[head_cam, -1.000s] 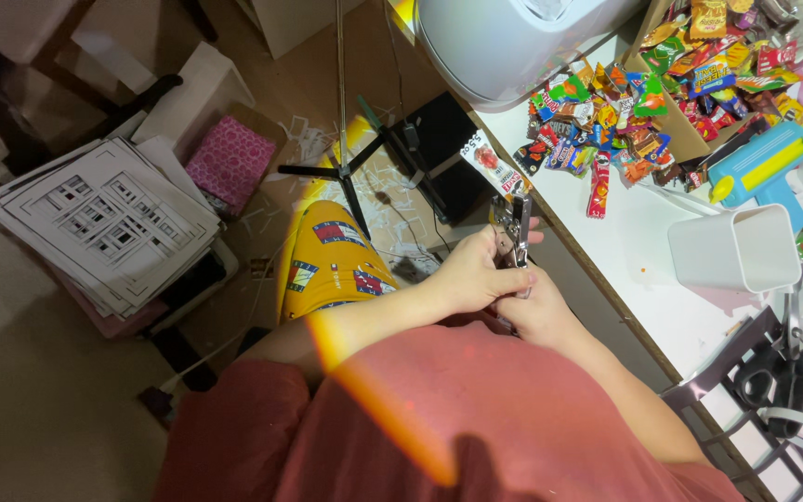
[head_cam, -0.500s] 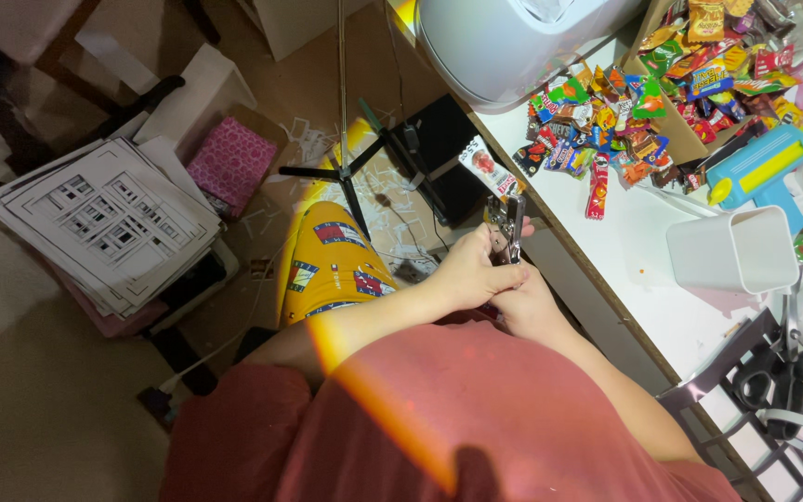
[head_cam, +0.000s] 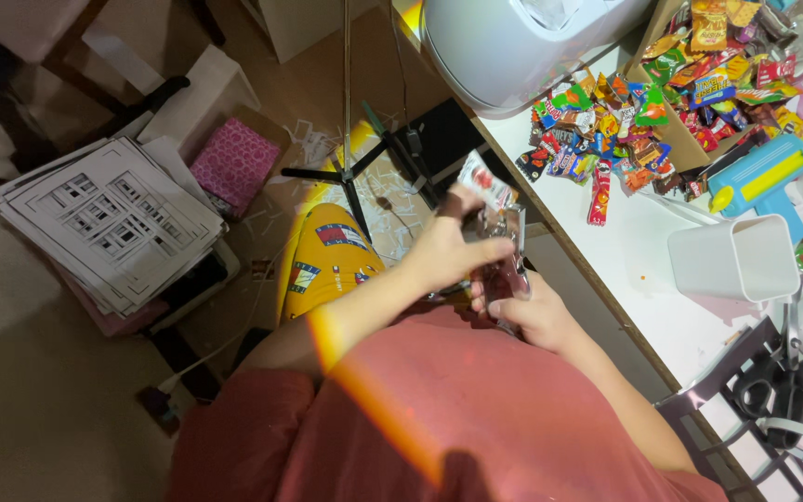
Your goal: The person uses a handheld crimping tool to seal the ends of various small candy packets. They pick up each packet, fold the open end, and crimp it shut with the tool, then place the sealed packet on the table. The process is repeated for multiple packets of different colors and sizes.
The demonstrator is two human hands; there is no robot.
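Left hand: my left hand (head_cam: 448, 249) pinches the top of a clear candy packet (head_cam: 502, 244).
Right hand: my right hand (head_cam: 530, 311) grips its lower end.
Nearby: candy pile (head_cam: 625, 121) on the white table (head_cam: 634, 270).

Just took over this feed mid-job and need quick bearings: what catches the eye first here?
First, the two hands meeting at centre: the left hand and right hand both grip a clear glossy packet above the lap. Next, the bright heap of candy wrappers spilling from a cardboard box onto the white table at upper right. On the floor at left lies a stack of printed sheets.
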